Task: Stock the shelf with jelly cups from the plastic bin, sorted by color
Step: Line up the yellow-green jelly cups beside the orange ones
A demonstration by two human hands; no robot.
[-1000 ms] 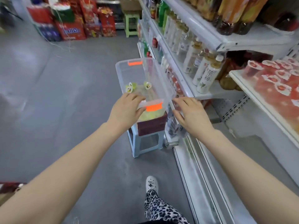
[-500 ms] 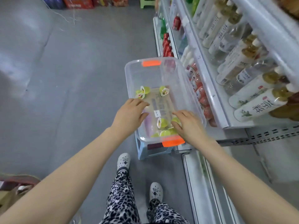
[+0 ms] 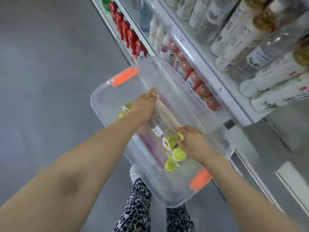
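Note:
A clear plastic bin with orange handle clips stands below me beside the shelving. Several green jelly cups lie on its floor near the front end, and one or two more green cups lie toward the far left. My left hand is deep in the bin and its fingertips pinch a green cup with a white lid. My right hand is in the bin's near right part, with its fingers curled on a yellow-green cup.
White store shelves run along the right, filled with tea bottles, red bottles and small red-lidded jars. My legs in leopard-print trousers and a white shoe stand under the bin. Grey floor lies to the left.
Both hands have moved from the bin's rim down into it. The left reached to the far cups and pinched one; the right closed on a near cup. The camera tilted further down.

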